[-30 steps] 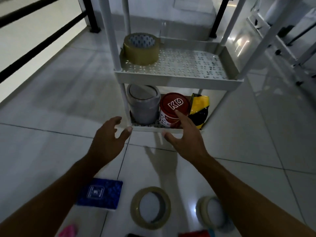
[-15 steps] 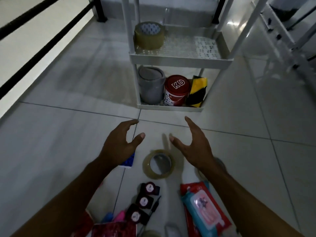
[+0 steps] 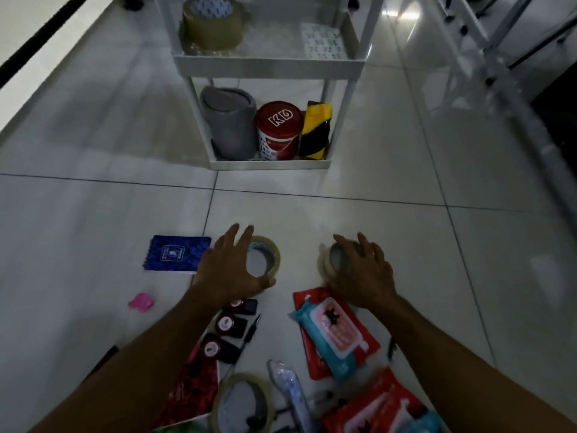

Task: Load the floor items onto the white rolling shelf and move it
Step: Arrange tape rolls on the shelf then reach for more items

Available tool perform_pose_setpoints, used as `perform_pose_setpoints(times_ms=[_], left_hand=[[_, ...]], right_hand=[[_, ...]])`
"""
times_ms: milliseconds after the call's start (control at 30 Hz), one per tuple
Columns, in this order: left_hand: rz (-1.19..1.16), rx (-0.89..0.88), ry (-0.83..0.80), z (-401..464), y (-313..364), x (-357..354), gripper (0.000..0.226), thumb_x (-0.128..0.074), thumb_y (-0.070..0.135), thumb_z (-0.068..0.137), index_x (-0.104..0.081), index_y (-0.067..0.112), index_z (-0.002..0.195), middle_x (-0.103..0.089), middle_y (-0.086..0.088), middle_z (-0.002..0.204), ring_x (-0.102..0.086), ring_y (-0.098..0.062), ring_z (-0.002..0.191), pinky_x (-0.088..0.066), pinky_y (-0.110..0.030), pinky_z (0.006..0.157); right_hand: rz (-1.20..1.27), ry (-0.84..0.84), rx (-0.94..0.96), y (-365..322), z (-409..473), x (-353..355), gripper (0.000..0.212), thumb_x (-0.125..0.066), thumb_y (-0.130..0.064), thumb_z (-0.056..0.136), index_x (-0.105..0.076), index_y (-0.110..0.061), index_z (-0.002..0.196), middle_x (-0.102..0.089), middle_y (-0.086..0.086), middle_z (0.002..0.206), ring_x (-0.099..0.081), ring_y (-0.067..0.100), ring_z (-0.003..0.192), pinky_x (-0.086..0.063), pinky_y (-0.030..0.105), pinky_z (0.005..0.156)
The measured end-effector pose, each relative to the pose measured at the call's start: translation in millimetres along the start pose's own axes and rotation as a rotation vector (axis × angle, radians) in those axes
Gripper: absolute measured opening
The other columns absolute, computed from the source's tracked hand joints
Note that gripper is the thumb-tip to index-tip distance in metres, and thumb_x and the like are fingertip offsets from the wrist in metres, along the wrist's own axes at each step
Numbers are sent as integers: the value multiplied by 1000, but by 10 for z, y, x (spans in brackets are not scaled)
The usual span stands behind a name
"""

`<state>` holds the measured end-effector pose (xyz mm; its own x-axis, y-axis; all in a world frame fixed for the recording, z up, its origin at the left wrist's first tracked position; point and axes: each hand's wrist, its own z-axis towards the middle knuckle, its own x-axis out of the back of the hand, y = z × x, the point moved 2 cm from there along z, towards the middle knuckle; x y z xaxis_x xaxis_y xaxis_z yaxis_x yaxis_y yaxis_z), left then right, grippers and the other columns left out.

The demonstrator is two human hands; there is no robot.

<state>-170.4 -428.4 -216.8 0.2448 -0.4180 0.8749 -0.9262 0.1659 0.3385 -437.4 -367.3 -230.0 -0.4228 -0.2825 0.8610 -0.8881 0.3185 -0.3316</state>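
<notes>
While dim light washes over glossy pale floor tiles (image 3: 390,251), two bare hands reach down onto rolls of tape lying flat on the floor. The left hand (image 3: 229,270) spreads over a clear tape roll (image 3: 271,256), thumb at its near rim and fingers across its far side; the right hand (image 3: 363,273) cups a smaller translucent roll (image 3: 327,264), fingers curled over its top. Whether either roll is lifted cannot be told. Beyond them stands the white rolling shelf (image 3: 268,62), its trays perforated plastic on slim round posts. A broad brown tape roll (image 3: 212,25) sits at the upper tray's left end. The bottom tray holds a grey cylindrical bin (image 3: 229,123), a red lidded tub (image 3: 278,129) and a yellow-and-black striped roll (image 3: 315,131). A blue notebook (image 3: 176,254) lies left of the hands; soft wipes packets (image 3: 334,332) lie nearer the camera.
</notes>
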Motion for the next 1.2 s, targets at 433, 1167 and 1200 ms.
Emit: perform_pose_setpoints(times_ms=[433,1167,1200], left_hand=[[29,-45,-72,221,99,-47,113,-79,46,61,-13,25,150,-29,-6,145,-36,-29,126,-43,-42,92],[-7,-188,478,1017,699,3318,97,-67,62,51,-44,25,138,-43,-12,139,-46,-34,121,-47,-40,96],[-25,-175,467,1115,687,3330,97,-68,60,52,-43,24,138,-41,-12,141,-46,-34,123,-46,-40,98]], right_hand=[[125,95,79,-201,168,36,82,-78,-29,75,-34,-38,143,-26,5,150,-35,32,129,-46,44,94],[118,486,420,-2191,990,2670,86,-75,-39,68,-33,-44,143,-29,8,148,-34,30,133,-48,42,97],[114,495,430,-2229,1105,2742,86,-75,-38,68,-34,-43,143,-32,8,147,-34,30,133,-46,42,98]])
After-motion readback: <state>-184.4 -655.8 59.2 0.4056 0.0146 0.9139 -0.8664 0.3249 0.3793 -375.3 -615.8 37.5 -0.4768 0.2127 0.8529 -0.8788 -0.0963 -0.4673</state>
